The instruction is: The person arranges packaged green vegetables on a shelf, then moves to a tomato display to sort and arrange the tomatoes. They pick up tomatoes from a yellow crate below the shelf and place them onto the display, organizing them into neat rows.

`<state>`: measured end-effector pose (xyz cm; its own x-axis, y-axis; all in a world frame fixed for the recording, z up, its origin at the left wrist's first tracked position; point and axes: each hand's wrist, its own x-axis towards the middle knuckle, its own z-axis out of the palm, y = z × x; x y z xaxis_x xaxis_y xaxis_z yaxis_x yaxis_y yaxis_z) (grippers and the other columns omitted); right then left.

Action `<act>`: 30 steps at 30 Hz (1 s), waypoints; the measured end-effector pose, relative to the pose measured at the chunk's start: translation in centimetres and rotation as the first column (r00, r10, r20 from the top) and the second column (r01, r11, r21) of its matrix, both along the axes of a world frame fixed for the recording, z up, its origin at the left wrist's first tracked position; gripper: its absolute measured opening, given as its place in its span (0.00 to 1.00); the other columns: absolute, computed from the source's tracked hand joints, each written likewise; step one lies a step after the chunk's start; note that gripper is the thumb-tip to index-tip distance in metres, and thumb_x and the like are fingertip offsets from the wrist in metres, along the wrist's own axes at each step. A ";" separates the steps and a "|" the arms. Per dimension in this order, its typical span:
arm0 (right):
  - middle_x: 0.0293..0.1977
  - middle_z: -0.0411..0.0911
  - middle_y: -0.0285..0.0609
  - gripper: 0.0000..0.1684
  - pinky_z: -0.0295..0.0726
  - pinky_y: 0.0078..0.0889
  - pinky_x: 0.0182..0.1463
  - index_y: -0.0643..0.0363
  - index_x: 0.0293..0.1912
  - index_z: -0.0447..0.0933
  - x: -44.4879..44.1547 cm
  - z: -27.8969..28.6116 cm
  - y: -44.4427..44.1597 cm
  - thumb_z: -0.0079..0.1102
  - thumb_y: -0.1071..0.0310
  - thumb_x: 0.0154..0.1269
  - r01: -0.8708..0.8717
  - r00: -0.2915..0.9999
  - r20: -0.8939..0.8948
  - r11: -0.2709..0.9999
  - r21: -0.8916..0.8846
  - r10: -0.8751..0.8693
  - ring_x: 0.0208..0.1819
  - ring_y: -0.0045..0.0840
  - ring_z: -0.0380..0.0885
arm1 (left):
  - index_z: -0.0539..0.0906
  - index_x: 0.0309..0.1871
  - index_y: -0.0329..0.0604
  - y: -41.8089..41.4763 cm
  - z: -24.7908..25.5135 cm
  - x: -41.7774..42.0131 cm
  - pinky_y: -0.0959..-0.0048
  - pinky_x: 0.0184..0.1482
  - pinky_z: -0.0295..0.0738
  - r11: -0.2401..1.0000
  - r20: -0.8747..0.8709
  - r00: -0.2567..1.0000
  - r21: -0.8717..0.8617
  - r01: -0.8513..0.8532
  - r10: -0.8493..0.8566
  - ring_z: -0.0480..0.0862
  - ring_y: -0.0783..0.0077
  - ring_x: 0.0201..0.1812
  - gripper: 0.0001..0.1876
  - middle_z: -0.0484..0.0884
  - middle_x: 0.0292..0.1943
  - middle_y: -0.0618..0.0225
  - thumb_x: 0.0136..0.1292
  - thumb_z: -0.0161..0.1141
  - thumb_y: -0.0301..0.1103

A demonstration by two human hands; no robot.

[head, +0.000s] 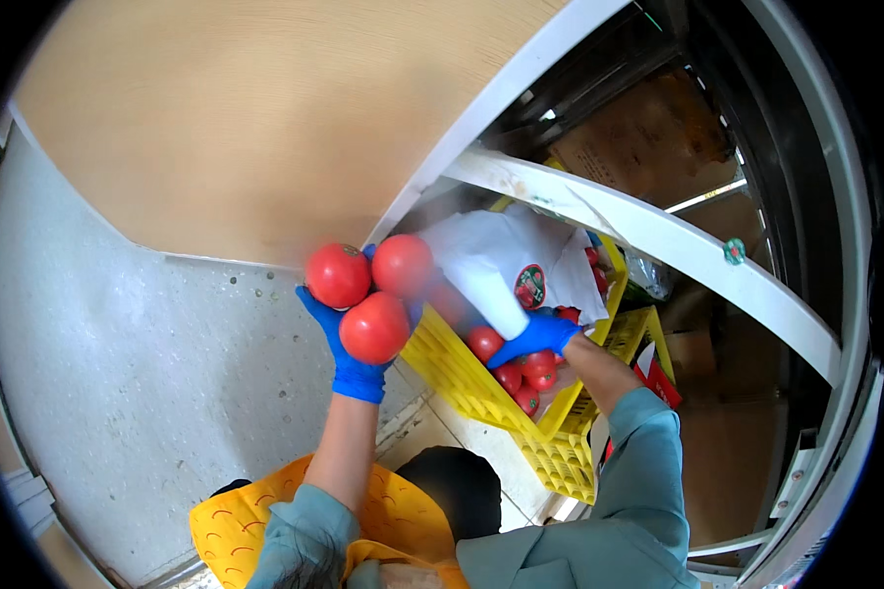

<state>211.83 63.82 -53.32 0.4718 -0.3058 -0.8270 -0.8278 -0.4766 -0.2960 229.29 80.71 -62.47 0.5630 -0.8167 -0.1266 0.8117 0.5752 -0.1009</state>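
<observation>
My left hand (357, 377), in a blue glove, cradles three red tomatoes (374, 327) in a cluster by the board's lower corner. Inside a yellow plastic crate (449, 368), my right hand (541, 337), also gloved in blue, reaches among more tomatoes (538, 364). Its thumb stretches over them, while a white paper sheet (486, 243) with a round printed label covers some of its fingers. Whether that hand grips a tomato or the paper cannot be seen. A blurred reddish patch shows between the held tomatoes and the crate.
A wood-grain board (265, 132) with a white edge fills the upper left. A curved-looking white bar (656, 228) crosses above the crate. Another yellow crate (560, 460) is beneath it. Cardboard (641, 140) lies in the dark space at right; a pale grey surface (132, 368) spreads at left.
</observation>
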 end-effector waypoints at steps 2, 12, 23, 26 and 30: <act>0.48 0.77 0.45 0.42 0.77 0.39 0.51 0.54 0.59 0.68 -1.2 -0.6 -2.0 0.62 0.39 0.49 0.298 0.953 0.004 0.935 0.193 -0.304 0.47 0.35 0.77 | 0.70 0.59 0.49 0.7 -0.5 0.5 0.45 0.52 0.71 0.985 -0.049 0.996 -0.157 0.067 -0.075 0.74 0.55 0.55 0.48 0.72 0.57 0.60 0.47 0.42 0.81; 0.49 0.75 0.47 0.45 0.77 0.37 0.49 0.53 0.60 0.66 1.1 -9.7 -6.5 0.57 0.36 0.49 0.166 0.964 0.240 0.965 -0.203 -0.115 0.46 0.36 0.77 | 0.69 0.60 0.48 0.5 0.2 0.7 0.47 0.51 0.73 0.990 -0.114 0.987 -0.099 0.098 -0.110 0.74 0.54 0.55 0.49 0.72 0.57 0.59 0.47 0.42 0.81; 0.51 0.74 0.49 0.47 0.78 0.35 0.47 0.53 0.61 0.64 1.8 -13.0 -6.8 0.51 0.32 0.48 0.148 0.963 0.261 0.940 -0.308 -0.066 0.46 0.36 0.77 | 0.63 0.65 0.53 0.2 -2.7 -1.1 0.40 0.51 0.72 0.980 -0.158 0.968 -0.072 0.184 -0.194 0.68 0.39 0.61 0.50 0.67 0.63 0.56 0.47 0.41 0.81; 0.52 0.73 0.50 0.48 0.78 0.35 0.47 0.52 0.62 0.63 0.6 -12.7 -6.6 0.50 0.30 0.48 0.169 0.959 0.269 0.948 -0.270 -0.094 0.46 0.36 0.77 | 0.61 0.67 0.53 0.0 -3.9 -1.7 0.40 0.49 0.73 0.973 -0.126 0.971 -0.138 0.184 -0.202 0.67 0.37 0.62 0.51 0.65 0.65 0.55 0.47 0.40 0.82; 0.52 0.73 0.50 0.49 0.78 0.34 0.46 0.52 0.62 0.62 0.4 -12.9 -6.6 0.48 0.29 0.48 0.189 0.952 0.286 0.945 -0.268 -0.109 0.46 0.37 0.77 | 0.59 0.68 0.53 -0.1 -3.2 -1.6 0.41 0.47 0.75 0.959 -0.131 0.964 -0.194 0.205 -0.233 0.66 0.35 0.62 0.52 0.63 0.66 0.54 0.47 0.38 0.82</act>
